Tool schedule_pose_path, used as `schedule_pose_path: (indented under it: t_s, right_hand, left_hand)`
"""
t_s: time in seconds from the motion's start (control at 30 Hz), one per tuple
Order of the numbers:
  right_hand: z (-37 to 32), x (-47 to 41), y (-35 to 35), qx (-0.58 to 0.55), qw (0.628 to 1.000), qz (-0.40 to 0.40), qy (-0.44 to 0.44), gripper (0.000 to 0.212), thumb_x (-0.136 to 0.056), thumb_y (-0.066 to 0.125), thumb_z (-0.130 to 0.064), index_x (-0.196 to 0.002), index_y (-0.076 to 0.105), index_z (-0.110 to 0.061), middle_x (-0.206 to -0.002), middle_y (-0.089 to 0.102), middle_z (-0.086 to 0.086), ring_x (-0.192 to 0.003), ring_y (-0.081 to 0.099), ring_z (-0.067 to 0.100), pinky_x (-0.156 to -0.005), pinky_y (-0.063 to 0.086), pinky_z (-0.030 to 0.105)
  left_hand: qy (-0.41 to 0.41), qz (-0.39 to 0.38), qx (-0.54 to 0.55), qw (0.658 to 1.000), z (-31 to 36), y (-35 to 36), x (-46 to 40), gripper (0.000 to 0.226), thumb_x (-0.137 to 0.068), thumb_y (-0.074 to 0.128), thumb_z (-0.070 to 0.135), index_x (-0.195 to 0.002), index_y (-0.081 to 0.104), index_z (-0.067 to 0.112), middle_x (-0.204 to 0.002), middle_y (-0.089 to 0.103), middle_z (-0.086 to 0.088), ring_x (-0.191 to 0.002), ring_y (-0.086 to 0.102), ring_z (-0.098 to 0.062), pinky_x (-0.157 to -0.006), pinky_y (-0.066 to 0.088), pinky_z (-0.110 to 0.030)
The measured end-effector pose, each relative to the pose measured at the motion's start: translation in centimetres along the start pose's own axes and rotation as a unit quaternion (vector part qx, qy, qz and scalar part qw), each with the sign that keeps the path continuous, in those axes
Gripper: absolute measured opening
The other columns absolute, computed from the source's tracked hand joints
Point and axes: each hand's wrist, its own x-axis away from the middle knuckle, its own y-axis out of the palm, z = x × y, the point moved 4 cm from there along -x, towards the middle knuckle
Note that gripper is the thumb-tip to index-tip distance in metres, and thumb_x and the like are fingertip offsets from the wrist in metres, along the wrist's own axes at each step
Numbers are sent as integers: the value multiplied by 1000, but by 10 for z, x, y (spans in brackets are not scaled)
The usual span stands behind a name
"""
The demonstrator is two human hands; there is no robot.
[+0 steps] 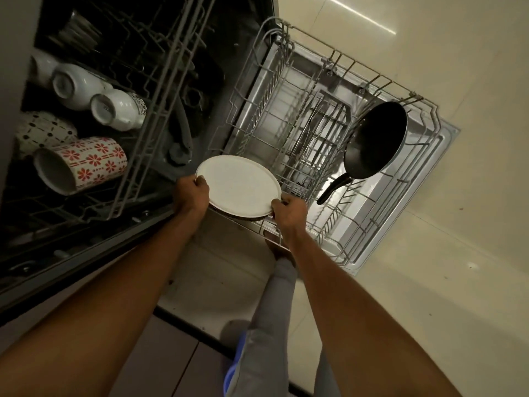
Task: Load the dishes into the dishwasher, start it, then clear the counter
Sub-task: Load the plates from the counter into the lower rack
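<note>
— What is seen at nine o'clock?

— Mugs are laid on their sides in the upper rack [148, 116]. A mug with red flowers [83, 164] is seen there, with a dotted mug [43, 130] just beside it at eleven o'clock and two white mugs [94, 93] above.

— And in the middle?

— A white plate [239, 187] is held flat over the near edge of the lower rack [329, 230]. Its nine o'clock rim is pinched by the left hand [191, 196], with the fingers curled together round the edge. Its four o'clock rim is pinched by the right hand [289, 210], fingers curled together too.

— What is seen at three o'clock?

— A black pan [376, 140] is leaned in the lower rack, well apart from the plate, with its handle pointed to seven o'clock. The rack is pulled out over the open door [440, 150]. A pale floor [458, 67] is seen past it.
</note>
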Motion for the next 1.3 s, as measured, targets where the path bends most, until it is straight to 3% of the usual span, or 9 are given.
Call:
schedule_pose_path:
  t_s: [0.1, 0.2, 0.33, 0.4, 0.57, 0.73, 0.9, 1.1, 1.3]
  right_hand:
    - [4, -6, 9, 5, 1000, 3, -10, 25, -82, 64, -13, -101, 75, -1, -93, 75, 20, -85, 74, 36, -72, 62, 59]
    - [4, -9, 15, 23, 999, 6, -22, 14, -79, 64, -19, -85, 71, -9, -88, 73, 21, -84, 73, 40, -67, 61, 59]
    - [-7, -4, 16, 14, 1000, 9, -17, 30, -89, 66, -8, -116, 71, 3, -82, 70, 8, -86, 73, 38, -72, 62, 57]
    - [-8, -4, 16, 17, 1000, 6, -22, 34, -91, 65, -7, -122, 68, 6, -83, 69, 6, -84, 73, 35, -72, 63, 55]
    - [-13, 7, 19, 11, 997, 51, -53, 28, -91, 65, -15, -108, 72, 5, -81, 72, 13, -75, 71, 31, -58, 60, 41]
    - [-18, 17, 21, -23, 996, 73, -40, 30, -90, 64, -17, -108, 72, 6, -81, 72, 12, -69, 65, 21, -44, 38, 8]
    - [-19, 14, 20, -23, 995, 89, -38, 32, -88, 64, -23, -106, 74, 2, -82, 69, 7, -73, 64, 20, -49, 42, 10]
    - [-12, 4, 24, -25, 997, 68, -17, 38, -85, 62, -22, -111, 72, 3, -88, 74, 14, -79, 74, 35, -64, 64, 46]
    - [-16, -32, 18, 17, 998, 53, 8, 35, -88, 62, -20, -111, 73, 3, -86, 73, 12, -81, 73, 31, -64, 60, 39]
  left_hand:
    - [-8, -5, -1, 1000, 1, 2, -11, 30, -102, 51, 14, -112, 68, -9, -116, 69, -26, -109, 64, -37, -77, 41, -32]
    - [-2, -7, -12, 1000, 0, 2, -19, 32, -102, 49, 13, -114, 67, -10, -118, 68, -26, -111, 64, -36, -77, 40, -31]
    - [0, -17, -13, 1000, 0, 3, -31, 22, -101, 51, 12, -94, 69, 1, -98, 67, -19, -92, 58, -21, -74, 38, -29]
    - [3, -20, -7, 1000, 3, 4, -35, 23, -100, 51, 10, -98, 70, -3, -96, 66, -15, -94, 60, -24, -75, 38, -28]
    - [-4, -19, 14, 1000, 9, 3, -46, 30, -97, 51, 8, -113, 69, -9, -117, 70, -22, -110, 65, -33, -85, 47, -31]
    - [-20, -14, 23, 999, 9, 0, -50, 30, -95, 52, 7, -115, 69, -10, -119, 69, -22, -111, 65, -34, -91, 50, -36]
    - [-34, -20, 34, 999, 3, 5, -49, 30, -95, 51, 3, -115, 66, -14, -118, 68, -23, -112, 65, -35, -83, 47, -35]
    - [-34, -24, 18, 999, 7, 6, -52, 32, -95, 53, 8, -118, 67, -10, -121, 68, -20, -114, 64, -34, -93, 51, -39]
    - [-32, -33, -2, 999, 13, 15, -55, 32, -94, 56, 11, -116, 70, -6, -116, 71, -20, -105, 68, -35, -89, 54, -41]
